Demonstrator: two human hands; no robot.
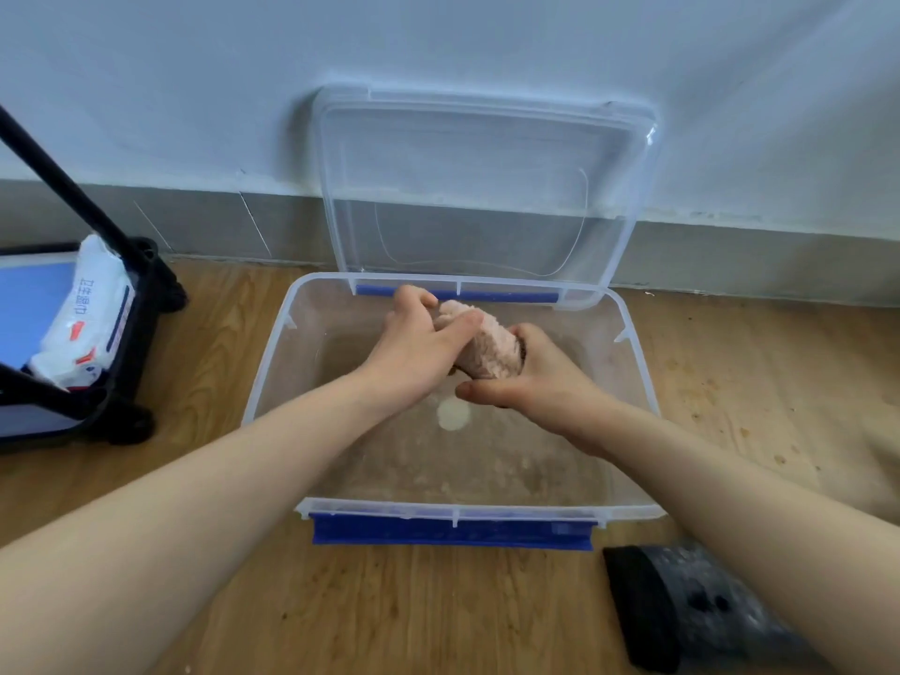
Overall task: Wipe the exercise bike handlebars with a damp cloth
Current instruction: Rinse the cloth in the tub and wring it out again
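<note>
Left hand [414,348] and right hand [540,382] both grasp the rolled pink cloth [487,345], which is held over the middle of the clear bin [389,507], inside all four rims. The lid [482,187] leans on the wall at 12 o'clock. A black cart [146,304] stands at 9 o'clock, apart from the bin, with wooden floor [219,358] between them. A dark object [682,611] lies near the 5 o'clock corner.

Two hands are showing (left hand [414,343], right hand [540,382]), one cloth [487,353] between their fingers, one tub [389,507] below them, one lid [482,187] beyond.

The white wipes pack [85,314] reads, sideways, "卫生湿巾".
</note>
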